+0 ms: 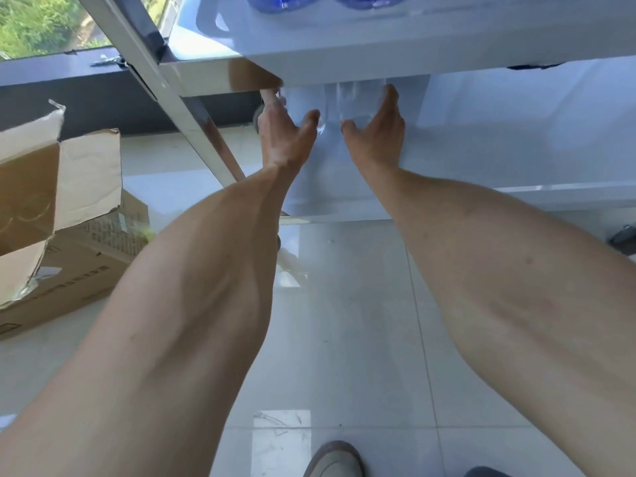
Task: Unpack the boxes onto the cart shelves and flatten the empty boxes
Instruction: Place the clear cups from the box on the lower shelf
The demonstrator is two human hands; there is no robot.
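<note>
Both my arms reach into the white lower shelf (481, 149) of the cart. My left hand (284, 136) curls over a clear glass (320, 128); only the rim shows beside the thumb. My right hand (380, 132) cups a second clear glass (361, 119) between thumb and fingers. More clear glassware (344, 94) stands just behind, blurred. The fingertips of both hands are partly hidden under the upper shelf (344, 53), which carries blue items (282, 1). An open cardboard box (69, 208) lies on the floor to the left.
The cart's metal leg (192, 111) slants down between the box and my left arm. A caster wheel (624, 239) sits at the right edge. Pale tiled floor (344, 339) spreads below, with my shoe (334, 459) at the bottom. A window (34, 25) is at the top left.
</note>
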